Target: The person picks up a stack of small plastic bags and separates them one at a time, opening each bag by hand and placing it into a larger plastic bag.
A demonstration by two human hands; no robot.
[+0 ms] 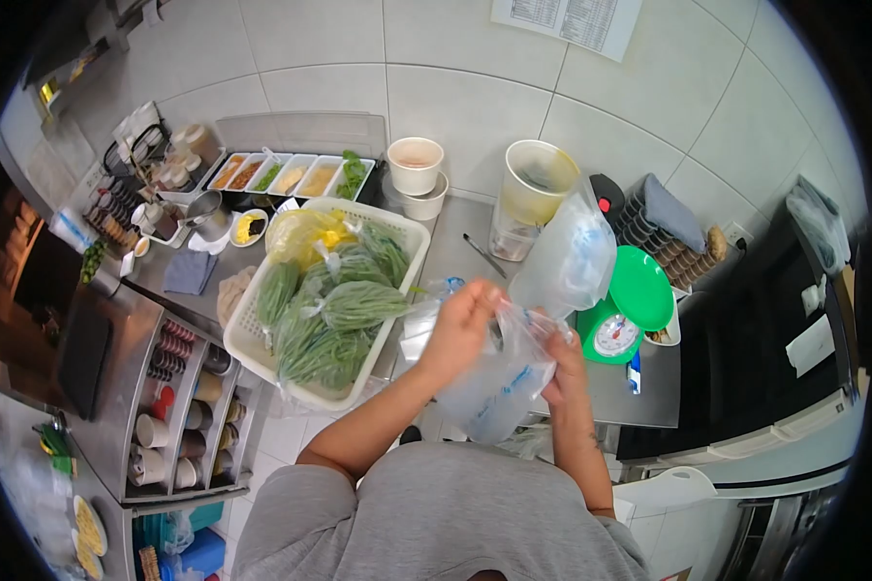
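Note:
A clear plastic bag (pixel 502 392) with blue print hangs in front of my body, over the near edge of the steel counter. My left hand (pixel 458 327) pinches its top edge, fingers closed and slightly blurred. On the other side my right hand (pixel 566 366) is closed on the bag's upper right edge. Just left of my left hand stands a white plastic basket (pixel 242 320) holding bagged long green vegetables (pixel 334 320) and a yellow bag (pixel 295 235). Behind the hands is a whitish plastic bag (pixel 574 257) with blue print.
A green dial scale (pixel 639 295) stands right of my hands. Behind lie a black pen (pixel 484 256), a tall yellowish tub (pixel 543 174) and stacked white tubs (pixel 416 165). A topping tray (pixel 291 177) sits back left, above a shelf of cups (pixel 189 416).

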